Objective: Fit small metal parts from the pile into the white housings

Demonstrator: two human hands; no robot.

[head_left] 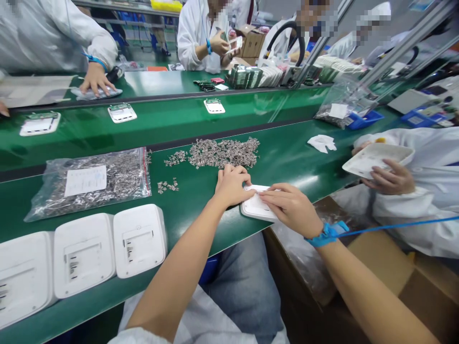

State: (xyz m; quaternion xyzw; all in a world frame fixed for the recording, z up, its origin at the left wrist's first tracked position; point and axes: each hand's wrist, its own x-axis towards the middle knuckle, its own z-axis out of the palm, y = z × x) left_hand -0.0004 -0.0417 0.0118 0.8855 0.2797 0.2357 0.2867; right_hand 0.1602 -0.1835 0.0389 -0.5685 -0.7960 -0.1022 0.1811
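A white plastic housing (pixel 256 208) lies on the green bench in front of me, partly covered by both hands. My left hand (pixel 232 185) is at its upper left corner, fingers curled beside a pile of small metal clips (pixel 225 152) and thumb reaching onto the housing. Whatever sits between those fingertips is too small to see. Wearing a blue wrist strap, my right hand (pixel 292 206) grips the housing's right side, fingers together on its top. Some loose clips (pixel 168 186) are scattered left of the pile.
White housings (pixel 139 241) stand in a row at left, below a zip bag of metal parts (pixel 118 177). Beyond a ledge, white units with green boards (pixel 122 112) sit on a green strip. At right a co-worker holds a white shell (pixel 378 160) above an open carton (pixel 387 263).
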